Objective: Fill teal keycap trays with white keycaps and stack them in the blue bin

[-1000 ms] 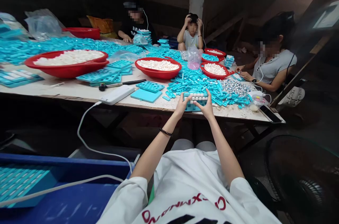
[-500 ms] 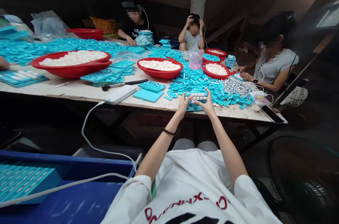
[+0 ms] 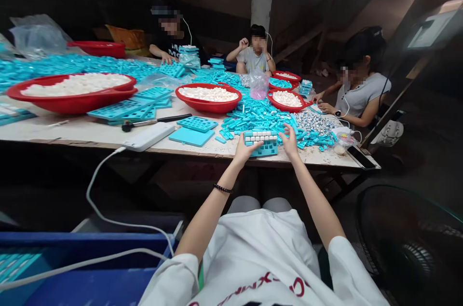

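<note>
A blue tray (image 3: pixel 265 147) with square openings stands tilted at the table's front edge, rows of white blocks (image 3: pixel 260 138) along its upper part. My left hand (image 3: pixel 244 150) grips it at the left side, thumb across its front. To the right of the tray, my right hand (image 3: pixel 290 142) is held with fingers apart, nothing visible in it. Behind both hands lies a heap of small blue pieces (image 3: pixel 256 115), and beside that a pile of small white-and-dark pieces (image 3: pixel 314 122).
Red bowls of white pieces (image 3: pixel 209 99) stand behind, with blue trays (image 3: pixel 197 124), a black-handled tool (image 3: pixel 159 121) and a white power strip (image 3: pixel 149 137) to the left. A phone (image 3: pixel 360 157) lies at the right corner. Three people sit around the table. A blue bin (image 3: pixel 104 282) is at lower left.
My right hand has come off the tray and moved to the right, its fingers spreading. My left hand still holds the tray. The view has turned slightly right.
</note>
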A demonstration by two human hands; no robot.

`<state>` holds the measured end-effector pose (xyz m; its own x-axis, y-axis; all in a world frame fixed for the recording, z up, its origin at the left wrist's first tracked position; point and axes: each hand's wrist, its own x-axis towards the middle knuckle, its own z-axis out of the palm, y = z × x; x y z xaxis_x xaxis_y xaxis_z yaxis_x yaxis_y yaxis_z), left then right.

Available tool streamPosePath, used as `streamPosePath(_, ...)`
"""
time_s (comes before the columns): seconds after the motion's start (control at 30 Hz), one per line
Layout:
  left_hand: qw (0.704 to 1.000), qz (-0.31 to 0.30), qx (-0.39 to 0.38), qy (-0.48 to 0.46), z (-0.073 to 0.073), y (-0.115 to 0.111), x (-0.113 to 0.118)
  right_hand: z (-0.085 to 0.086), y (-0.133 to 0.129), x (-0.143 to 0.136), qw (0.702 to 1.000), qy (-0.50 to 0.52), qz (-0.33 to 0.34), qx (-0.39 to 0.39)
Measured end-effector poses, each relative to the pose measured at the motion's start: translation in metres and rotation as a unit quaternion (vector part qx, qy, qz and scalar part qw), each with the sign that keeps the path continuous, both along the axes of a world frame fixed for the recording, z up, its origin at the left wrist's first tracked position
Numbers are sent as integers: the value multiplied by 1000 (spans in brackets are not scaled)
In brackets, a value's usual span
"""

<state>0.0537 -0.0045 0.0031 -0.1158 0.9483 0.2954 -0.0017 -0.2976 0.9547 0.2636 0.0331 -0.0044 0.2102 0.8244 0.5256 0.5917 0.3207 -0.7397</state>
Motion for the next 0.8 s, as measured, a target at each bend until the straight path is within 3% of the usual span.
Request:
streamPosePath(0.17,1000,19,-22,-2,1,3,1,15,17,74,988,-67,-136,-23)
streamPosePath(0.33,999,-16,-33,20,1,0,-8,15,14,113,960,-155,-223,-61)
streamPosePath(0.43,998,-29,-46,42,-2,-2,-19,15,13,127,944,-196,-253,-86)
streamPosePath(0.63,995,22,-61,75,-5,7,-32,23,21,157,918,-238,-273,-159)
streamPosePath(0.73,996,42,-27,76,7,8,-26,27,27,166,913,-243,-273,-183)
streamPosePath(0.8,996,61,17,67,22,-4,-19,28,30,171,911,-239,-276,-191)
